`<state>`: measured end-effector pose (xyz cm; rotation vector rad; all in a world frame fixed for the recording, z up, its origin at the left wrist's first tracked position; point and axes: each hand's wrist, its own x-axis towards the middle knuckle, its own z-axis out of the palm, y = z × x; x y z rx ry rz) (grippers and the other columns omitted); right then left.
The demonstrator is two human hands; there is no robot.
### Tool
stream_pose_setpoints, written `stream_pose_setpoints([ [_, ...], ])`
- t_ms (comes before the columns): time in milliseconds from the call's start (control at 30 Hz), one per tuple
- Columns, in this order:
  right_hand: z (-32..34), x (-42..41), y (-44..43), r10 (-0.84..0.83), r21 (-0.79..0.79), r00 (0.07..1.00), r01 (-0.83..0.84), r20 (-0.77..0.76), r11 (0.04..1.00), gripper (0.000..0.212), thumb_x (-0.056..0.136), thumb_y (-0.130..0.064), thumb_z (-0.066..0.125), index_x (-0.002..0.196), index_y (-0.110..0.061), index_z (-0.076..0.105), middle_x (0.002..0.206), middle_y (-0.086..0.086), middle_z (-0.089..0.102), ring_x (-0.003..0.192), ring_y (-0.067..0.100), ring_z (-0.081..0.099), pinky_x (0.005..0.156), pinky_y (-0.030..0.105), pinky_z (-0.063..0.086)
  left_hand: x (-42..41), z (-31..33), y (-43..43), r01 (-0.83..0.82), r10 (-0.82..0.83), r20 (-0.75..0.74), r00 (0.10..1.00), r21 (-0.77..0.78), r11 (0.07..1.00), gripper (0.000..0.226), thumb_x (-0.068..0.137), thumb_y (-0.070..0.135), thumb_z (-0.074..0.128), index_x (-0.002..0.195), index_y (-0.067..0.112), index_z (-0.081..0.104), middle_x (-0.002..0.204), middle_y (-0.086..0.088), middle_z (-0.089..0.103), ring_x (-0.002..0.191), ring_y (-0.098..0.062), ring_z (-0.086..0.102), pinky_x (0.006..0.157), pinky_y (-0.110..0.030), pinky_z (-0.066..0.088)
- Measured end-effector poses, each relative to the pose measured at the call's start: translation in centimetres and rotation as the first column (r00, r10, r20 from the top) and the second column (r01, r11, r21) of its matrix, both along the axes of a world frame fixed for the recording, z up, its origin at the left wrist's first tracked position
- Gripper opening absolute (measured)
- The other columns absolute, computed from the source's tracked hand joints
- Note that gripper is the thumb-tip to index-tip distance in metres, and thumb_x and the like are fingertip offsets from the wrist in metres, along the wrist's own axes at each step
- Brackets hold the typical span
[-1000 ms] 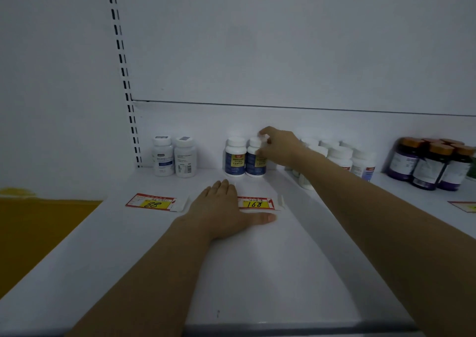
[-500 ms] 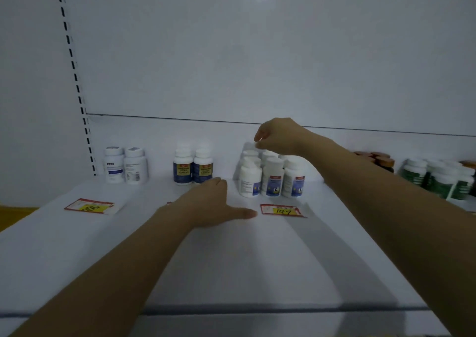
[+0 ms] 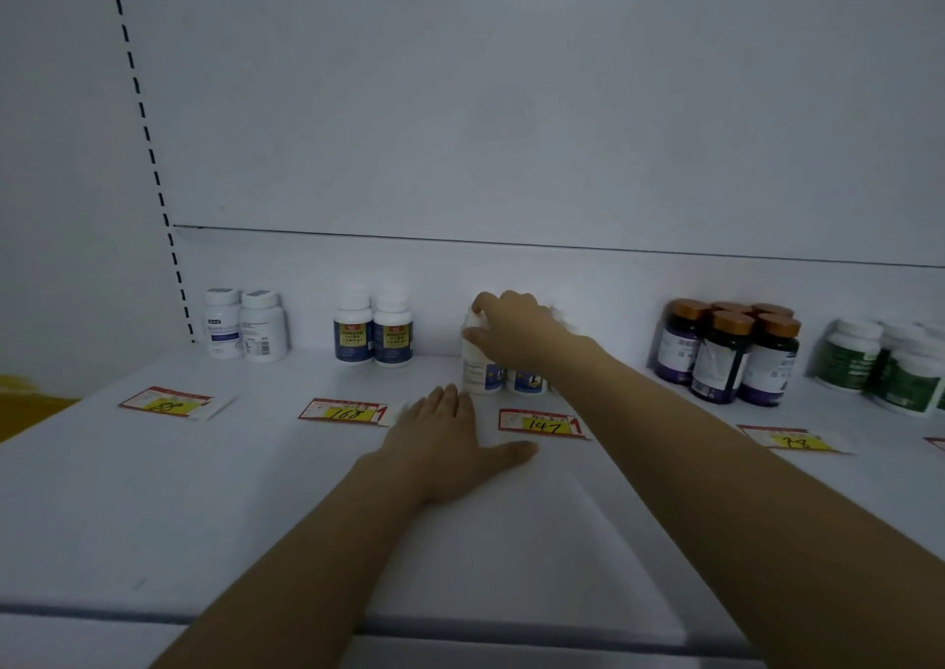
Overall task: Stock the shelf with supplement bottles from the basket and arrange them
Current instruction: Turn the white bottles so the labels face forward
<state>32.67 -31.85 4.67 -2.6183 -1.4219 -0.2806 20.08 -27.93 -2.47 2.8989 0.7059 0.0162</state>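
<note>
supplement bottle (image 3: 478, 369), white plastic with a blue label, upright at the front left of a cluster of matching bottles (image 3: 526, 381), toward the back of the white shelf (image 3: 153, 515) and just behind the red-and-yellow price tag marked 147 (image 3: 542, 423). right hand (image 3: 516, 331) over its top, fingers and thumb curled round the cap, gripping it; the hand hides most of the cluster. left hand (image 3: 450, 443) palm down on the shelf in front, fingers straight and together, thumb spread toward the 147 tag, holding nothing. to the left: pair of white bottles with dark blue and yellow labels (image 3: 373, 333) behind a price tag marked 168 (image 3: 347, 411); further left, pair of white bottles with pale labels (image 3: 245, 325) behind a price tag marked 88 (image 3: 166, 403). to the right: dark purple bottles with orange-brown caps (image 3: 731, 356), then green-labelled bottles with white caps (image 3: 890, 366) at the picture's edge.
</note>
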Motion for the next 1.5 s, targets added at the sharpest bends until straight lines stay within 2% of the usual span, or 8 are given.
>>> stream_pose_setpoints([
  [300,0.3,-0.8,0.2,0.028,0.189,0.998,-0.018,-0.052,0.982,0.041,0.095,-0.038,0.050,0.130,-0.017,0.047,0.122,0.010,0.058,0.115,0.028,0.051,0.101,0.037,0.033,0.0,-0.4,0.2,-0.033,0.050,0.150,0.987,-0.114,0.993,0.104,0.074,0.082,0.034,0.148,0.012,0.018,0.155,-0.008,0.022,0.141,-0.022,0.025,0.114,-0.038,0.019],
  [467,3.6,-1.4,-2.3,0.170,0.439,0.959,-0.055,-0.227,0.897,0.041,0.083,-0.045,0.066,0.115,-0.020,0.059,0.106,0.002,0.058,0.093,0.015,0.054,0.074,0.024,0.043,-0.3,1.6,0.7,0.102,0.256,0.545,0.798,-0.541,0.835,0.079,0.077,0.046,0.070,0.140,0.016,0.034,0.142,0.000,0.045,0.126,-0.016,0.045,0.090,-0.023,0.034],
  [700,3.9,-2.1,-3.7,0.160,0.463,0.893,0.060,-0.420,0.884,0.051,0.080,-0.056,0.064,0.105,-0.013,0.059,0.095,0.003,0.065,0.076,0.016,0.067,0.068,0.027,0.057,-0.3,2.3,1.6,0.323,0.186,0.645,0.741,-0.586,0.743,0.033,0.079,0.024,0.072,0.110,0.021,0.059,0.104,0.008,0.068,0.092,-0.002,0.064,0.079,-0.013,0.048],
  [900,2.6,-1.3,-4.4,0.205,0.464,0.734,0.167,-0.647,0.870,0.048,0.088,-0.054,0.054,0.104,-0.009,0.057,0.098,0.008,0.069,0.086,0.020,0.069,0.071,0.027,0.058,-1.0,2.6,1.8,0.419,0.193,0.567,0.801,-0.760,0.496,0.032,0.081,0.025,0.069,0.110,0.014,0.063,0.105,-0.005,0.071,0.099,-0.014,0.068,0.092,-0.028,0.051],
  [1033,2.1,-1.0,-4.4,0.280,0.525,0.697,0.162,-0.660,0.835,0.039,0.094,-0.041,0.053,0.107,-0.005,0.058,0.104,0.012,0.068,0.090,0.027,0.068,0.083,0.035,0.057,-0.5,2.4,2.2,0.398,0.249,0.570,0.783,-0.767,0.503,0.045,0.076,0.024,0.074,0.117,0.012,0.058,0.108,-0.005,0.068,0.102,-0.018,0.065,0.093,-0.031,0.051],
  [1233,1.8,-1.4,-4.8,0.626,0.704,0.346,0.178,-0.699,0.688,0.022,0.098,-0.016,0.044,0.114,-0.008,0.057,0.113,0.012,0.061,0.103,0.024,0.059,0.094,0.037,0.050,-0.5,2.3,2.4,0.398,0.271,0.618,0.738,-0.723,0.564,0.045,0.075,0.018,0.077,0.116,0.011,0.059,0.105,-0.004,0.069,0.094,-0.014,0.067,0.081,-0.024,0.056],
  [1400,1.7,-1.6,-4.4,0.457,0.642,0.665,0.044,-0.591,0.765,0.028,0.090,-0.036,0.060,0.113,-0.019,0.056,0.106,0.005,0.067,0.094,0.017,0.067,0.079,0.025,0.056,-0.5,2.5,2.0,0.321,0.331,0.667,0.667,-0.658,0.681,0.052,0.069,0.019,0.081,0.107,0.017,0.045,0.094,0.010,0.060,0.078,0.000,0.059,0.056,-0.006,0.047],
  [1500,1.9,-1.4,-4.7,0.461,0.674,0.693,0.050,-0.554,0.737,0.023,0.090,-0.028,0.062,0.111,-0.020,0.059,0.104,0.005,0.069,0.090,0.016,0.068,0.078,0.022,0.056,-0.6,2.6,1.8,0.349,0.308,0.642,0.702,-0.687,0.638,0.057,0.071,0.021,0.079,0.117,0.016,0.045,0.112,0.005,0.061,0.092,-0.006,0.062,0.077,-0.016,0.049],
])
